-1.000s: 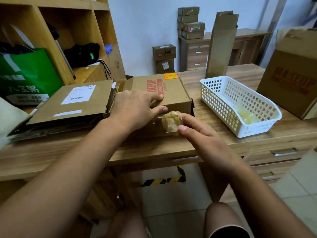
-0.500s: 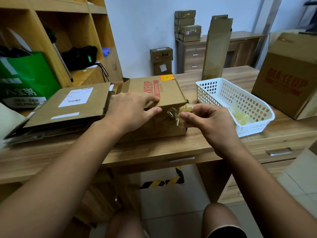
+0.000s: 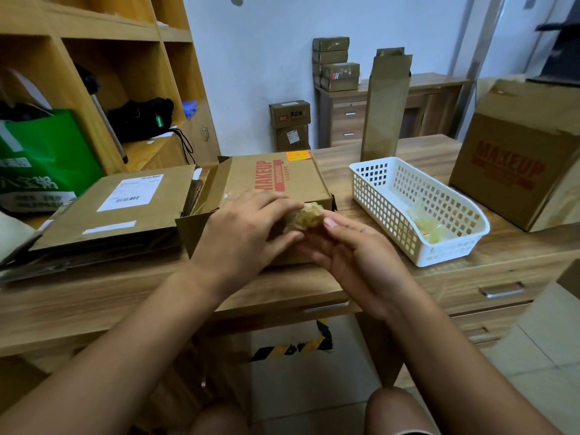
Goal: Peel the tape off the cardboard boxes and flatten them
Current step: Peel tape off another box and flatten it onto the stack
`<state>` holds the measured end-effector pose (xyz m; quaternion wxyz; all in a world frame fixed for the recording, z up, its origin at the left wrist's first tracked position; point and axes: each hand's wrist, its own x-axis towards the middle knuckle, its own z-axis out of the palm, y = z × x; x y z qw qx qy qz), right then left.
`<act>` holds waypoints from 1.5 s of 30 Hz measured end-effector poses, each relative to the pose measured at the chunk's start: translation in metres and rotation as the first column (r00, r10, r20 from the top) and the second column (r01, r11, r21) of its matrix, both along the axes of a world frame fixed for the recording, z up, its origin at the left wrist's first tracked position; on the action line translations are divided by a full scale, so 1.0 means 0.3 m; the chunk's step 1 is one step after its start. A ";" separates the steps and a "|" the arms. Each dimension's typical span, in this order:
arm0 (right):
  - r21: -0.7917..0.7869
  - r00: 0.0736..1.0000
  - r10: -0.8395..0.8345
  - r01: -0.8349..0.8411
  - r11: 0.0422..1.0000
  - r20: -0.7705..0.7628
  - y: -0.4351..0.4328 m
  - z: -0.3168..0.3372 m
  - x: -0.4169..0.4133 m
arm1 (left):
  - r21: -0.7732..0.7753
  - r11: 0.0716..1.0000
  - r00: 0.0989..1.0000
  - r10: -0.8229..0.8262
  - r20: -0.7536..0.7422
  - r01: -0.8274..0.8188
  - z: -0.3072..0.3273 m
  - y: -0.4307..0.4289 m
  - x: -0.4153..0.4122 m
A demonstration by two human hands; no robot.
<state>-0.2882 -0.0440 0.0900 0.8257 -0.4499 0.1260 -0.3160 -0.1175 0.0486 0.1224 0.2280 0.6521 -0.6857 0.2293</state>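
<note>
A brown cardboard box (image 3: 282,177) printed MAKEUP in red lies on the wooden desk (image 3: 94,296) in front of me, its left flap hanging open. Above the box's near right corner both hands meet on a crumpled yellowish wad of tape (image 3: 306,216). My left hand (image 3: 248,233) comes from the left, fingertips pinching the wad. My right hand (image 3: 351,252) cups it from below, thumb against it. The box's near side is hidden behind my hands.
Flattened boxes (image 3: 119,208) with a white label are stacked on the left. A white plastic basket (image 3: 452,246) holding tape scraps stands on the right, a large MAKEUP box (image 3: 518,164) beyond it. A tall narrow carton (image 3: 384,105) stands behind. Shelves and a green bag (image 3: 47,155) stand at left.
My left hand left the box top and joined my right hand on the tape wad. The wad came free of the box, and the box's left flap now hangs open.
</note>
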 end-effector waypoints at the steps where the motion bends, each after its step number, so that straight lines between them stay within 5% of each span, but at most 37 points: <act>1: -0.011 1.000 0.010 -0.010 1.000 -0.004 -0.003 -0.004 -0.003 | -0.038 0.999 1.000 -0.016 -0.002 0.016 -0.004 -0.001 -0.002; 6: -0.214 0.982 -0.094 0.057 0.975 -0.163 -0.006 -0.003 -0.021 | -0.076 0.994 0.997 -0.080 0.006 0.080 -0.007 0.016 -0.007; 11: -0.383 0.945 -0.252 0.159 0.910 -0.206 0.008 0.016 -0.020 | -0.076 0.989 0.975 -0.141 -0.172 0.130 0.017 0.018 0.003; 17: -0.392 0.953 -0.249 0.166 0.905 -0.171 0.025 0.047 -0.044 | -0.084 0.989 0.906 -0.148 -0.397 0.125 0.069 0.025 0.019; 20: -0.294 0.913 -0.391 0.344 0.892 -0.119 -0.018 0.057 -0.115 | -0.180 0.984 0.789 -0.115 -0.603 0.005 0.128 0.063 0.074; 22: -0.318 0.858 -0.500 0.444 0.838 -0.118 -0.049 0.054 -0.160 | -0.130 0.991 0.786 -0.064 -0.615 -0.022 0.151 0.084 0.108; 28: -0.733 0.926 -0.363 0.173 0.658 -0.107 0.004 0.052 -0.106 | 0.113 0.984 0.747 -0.031 -0.664 0.141 0.097 0.033 -0.003; 38: -0.783 0.886 -0.459 0.240 0.574 -0.065 -0.031 0.126 -0.165 | 0.162 0.933 0.670 -0.104 -0.735 0.322 0.105 -0.030 -0.086; 43: -0.852 0.654 -0.757 0.400 0.338 0.007 -0.179 0.175 -0.270 | 0.083 0.985 0.834 -0.085 -0.545 0.154 0.104 -0.036 -0.034; 45: -0.931 0.519 -0.855 0.305 0.202 -0.016 -0.253 0.178 -0.312 | 0.059 0.998 0.893 0.009 -0.450 0.020 0.095 -0.039 0.003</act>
